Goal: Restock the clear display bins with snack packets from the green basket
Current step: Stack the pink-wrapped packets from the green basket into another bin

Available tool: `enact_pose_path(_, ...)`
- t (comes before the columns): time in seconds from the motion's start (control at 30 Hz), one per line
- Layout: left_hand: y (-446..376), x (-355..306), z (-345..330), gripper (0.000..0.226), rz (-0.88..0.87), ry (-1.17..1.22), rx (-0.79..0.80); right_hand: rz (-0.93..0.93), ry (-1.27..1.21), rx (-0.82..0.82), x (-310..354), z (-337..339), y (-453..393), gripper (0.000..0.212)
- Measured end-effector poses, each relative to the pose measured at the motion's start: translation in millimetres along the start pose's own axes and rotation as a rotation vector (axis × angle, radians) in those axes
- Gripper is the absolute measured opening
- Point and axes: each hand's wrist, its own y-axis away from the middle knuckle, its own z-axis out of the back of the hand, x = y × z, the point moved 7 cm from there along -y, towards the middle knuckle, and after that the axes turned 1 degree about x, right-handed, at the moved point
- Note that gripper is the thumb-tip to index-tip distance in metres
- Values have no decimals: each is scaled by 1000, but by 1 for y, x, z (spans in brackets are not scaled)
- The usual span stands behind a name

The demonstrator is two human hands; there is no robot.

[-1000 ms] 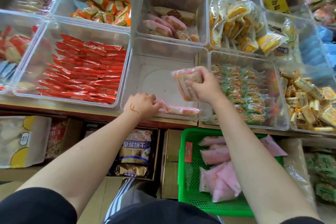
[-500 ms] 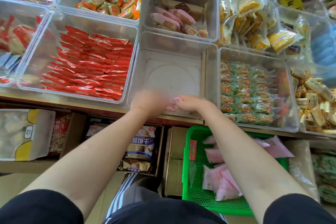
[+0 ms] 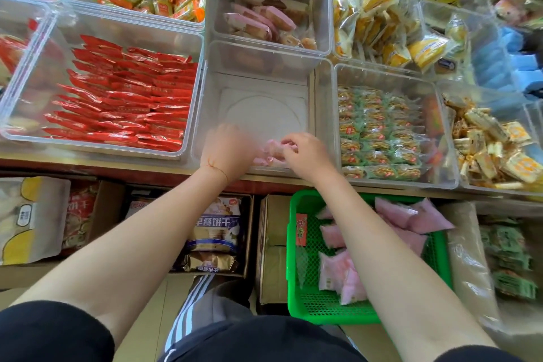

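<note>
While blurred, both hands point(image 3: 264, 150) curl round pink packets point(image 3: 271, 153) in the clear bin point(image 3: 258, 88).

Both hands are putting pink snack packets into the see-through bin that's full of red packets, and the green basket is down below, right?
Not quite. In the head view, the left hand and right hand are at the nearly empty middle bin, not the bin of red packets beside it. The pink packets and the green basket below are right.
</note>
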Motion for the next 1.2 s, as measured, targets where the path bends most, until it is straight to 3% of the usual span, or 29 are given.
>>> enact_pose_path(0.1, 30, -41, 34, 25, -135, 216, -363, 82, -150, -344, 3, 33, 39, 20)
enact_pose_path(0.13, 43, -58, 39, 24, -173, 297, -397, 101, -193, -414, 1, 39, 53, 21)
enact_pose_path(0.23, 69, -104, 19, 25, -158, 385, -161, 95, -218, -476, -18, 38, 90, 21)
enact_pose_path(0.33, 81, -118, -37, 23, -19, 313, 226, -86, -156, -353, -71, 19, 109, 21)
enact_pose_path(0.4, 90, -125, -67, 25, 1, 299, 452, -267, -55, -136, -117, 0, 119, 17)
enact_pose_path(0.5, 105, -144, -93, 30, 0, 314, 622, -381, 101, 205, -181, -30, 144, 18)
enact_pose_path(0.6, 114, -165, -109, 28, 26, 326, 655, -417, 252, 381, -231, -53, 172, 42)
enact_pose_path(0.7, 121, -186, -133, 28, 51, 328, 688, -345, 407, 488, -252, -68, 186, 44)
enact_pose_path(0.83, 130, -211, -156, 28, 87, 341, 725, -284, 453, 510, -258, -70, 184, 50)
enact_pose_path(1.07, 138, -232, -167, 25, 126, 343, 751, -311, 514, 655, -290, -61, 194, 102)
enact_pose_path(1.2, 142, -232, -161, 26, 169, 366, 739, -284, 472, 586, -289, -54, 192, 84)
